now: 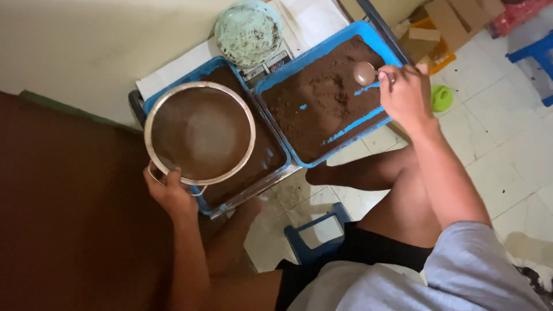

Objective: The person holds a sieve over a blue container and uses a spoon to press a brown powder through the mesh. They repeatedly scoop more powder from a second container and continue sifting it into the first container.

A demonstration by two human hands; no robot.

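My left hand point(170, 193) grips the rim and handle of a round metal sieve point(199, 132) holding brown powder, held over a blue tray point(276, 164) of the same powder. My right hand point(406, 95) holds a metal spoon point(365, 73) by its handle, its bowl hovering over a second blue tray point(345, 31) that is filled with clumpy brown powder, with bare blue streaks near its right side.
A small scale carrying a pale green bowl point(249, 31) stands behind the trays on white paper point(173, 69). A blue stool point(317, 233) sits under my legs on the tiled floor. Cardboard boxes point(449, 20), a green lid point(442, 98) and another blue stool point(536, 55) lie at right.
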